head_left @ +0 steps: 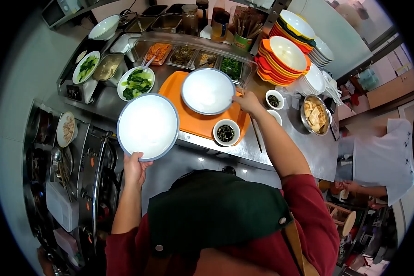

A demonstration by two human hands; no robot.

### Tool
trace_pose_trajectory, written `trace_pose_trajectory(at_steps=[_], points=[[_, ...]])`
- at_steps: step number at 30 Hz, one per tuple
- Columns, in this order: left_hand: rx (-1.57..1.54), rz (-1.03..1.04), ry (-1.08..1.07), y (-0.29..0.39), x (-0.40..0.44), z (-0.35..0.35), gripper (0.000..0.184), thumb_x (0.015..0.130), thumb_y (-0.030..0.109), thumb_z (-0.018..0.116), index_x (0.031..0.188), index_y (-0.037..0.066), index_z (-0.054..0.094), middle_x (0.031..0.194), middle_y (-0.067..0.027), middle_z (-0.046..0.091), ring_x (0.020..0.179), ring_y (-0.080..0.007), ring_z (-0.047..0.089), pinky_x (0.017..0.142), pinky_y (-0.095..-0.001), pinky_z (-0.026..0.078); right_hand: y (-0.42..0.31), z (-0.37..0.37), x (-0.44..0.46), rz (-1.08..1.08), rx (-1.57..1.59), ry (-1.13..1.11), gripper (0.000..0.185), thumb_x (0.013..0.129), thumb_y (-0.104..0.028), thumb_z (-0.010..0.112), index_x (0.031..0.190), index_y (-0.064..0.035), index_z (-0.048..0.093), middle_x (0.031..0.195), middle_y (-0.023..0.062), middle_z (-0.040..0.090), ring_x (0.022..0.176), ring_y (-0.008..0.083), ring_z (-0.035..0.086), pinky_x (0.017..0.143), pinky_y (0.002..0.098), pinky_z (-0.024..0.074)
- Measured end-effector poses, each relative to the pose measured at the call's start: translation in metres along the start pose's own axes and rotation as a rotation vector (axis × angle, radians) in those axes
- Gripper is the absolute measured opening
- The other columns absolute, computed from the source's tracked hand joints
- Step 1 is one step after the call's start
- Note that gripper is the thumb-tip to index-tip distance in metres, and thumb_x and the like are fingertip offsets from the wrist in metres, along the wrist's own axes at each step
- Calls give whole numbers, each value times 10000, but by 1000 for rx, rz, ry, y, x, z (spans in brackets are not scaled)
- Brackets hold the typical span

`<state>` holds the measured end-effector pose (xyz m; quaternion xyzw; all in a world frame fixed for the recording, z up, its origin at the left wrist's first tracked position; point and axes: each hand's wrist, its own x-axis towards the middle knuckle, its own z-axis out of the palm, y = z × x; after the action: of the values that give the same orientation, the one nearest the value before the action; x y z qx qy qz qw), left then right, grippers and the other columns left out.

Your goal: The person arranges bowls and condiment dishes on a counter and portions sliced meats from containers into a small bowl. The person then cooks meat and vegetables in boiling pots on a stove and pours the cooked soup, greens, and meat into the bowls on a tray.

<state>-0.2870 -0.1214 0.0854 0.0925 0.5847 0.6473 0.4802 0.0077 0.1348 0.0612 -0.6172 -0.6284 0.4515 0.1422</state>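
Observation:
My left hand grips the lower rim of an empty white bowl with a blue edge, held in front of the counter, left of the orange tray. A second white bowl with a blue edge is over the tray, and my right hand has its fingers closed on the right rim of it. Near the tray's front edge stands a small bowl of dark sauce. Chopsticks lie at the tray's right side. A bowl of green vegetables is behind the left bowl.
Metal trays of toppings line the back of the counter. Stacked orange and yellow bowls stand at the back right, near a metal bowl of tofu-like pieces. A stove area is at the left. Another person stands at the right.

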Motion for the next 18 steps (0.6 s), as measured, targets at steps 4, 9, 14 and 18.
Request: trace_pose_trajectory(at_steps=[4, 9, 14, 18], points=[[89, 74, -92, 3, -16, 30, 501, 699, 17, 412, 1179, -16, 274, 940, -181, 504, 611, -215, 572, 444, -251, 511, 12, -12, -29, -343, -292, 216, 396, 736, -244, 557, 1072, -36, 523, 696, 141, 599, 620, 240, 580, 603, 324, 445], [287, -68, -479, -8, -50, 108, 550, 673, 46, 464, 1194, 11, 290, 1011, -136, 499, 802, -227, 561, 536, -287, 516, 29, -60, -137, -202, 217, -105, 311, 841, -276, 451, 929, 5, 552, 607, 62, 565, 479, 102, 465, 459, 241, 382], [333, -341, -868, -82, -63, 197, 548, 716, 48, 477, 1226, 51, 275, 1067, -116, 476, 872, -200, 540, 633, -317, 507, 100, -104, -209, 3, 438, 58, 256, 842, -237, 432, 802, 4, 509, 548, 17, 476, 407, 78, 397, 396, 201, 337], [364, -693, -743, -126, -71, 221, 327, 866, 288, 427, 1055, 21, 406, 972, -131, 536, 800, -213, 567, 664, -318, 479, 183, -127, -228, 188, 550, 303, 220, 818, -168, 408, 730, 22, 475, 524, 39, 459, 396, 96, 407, 360, 225, 328]])
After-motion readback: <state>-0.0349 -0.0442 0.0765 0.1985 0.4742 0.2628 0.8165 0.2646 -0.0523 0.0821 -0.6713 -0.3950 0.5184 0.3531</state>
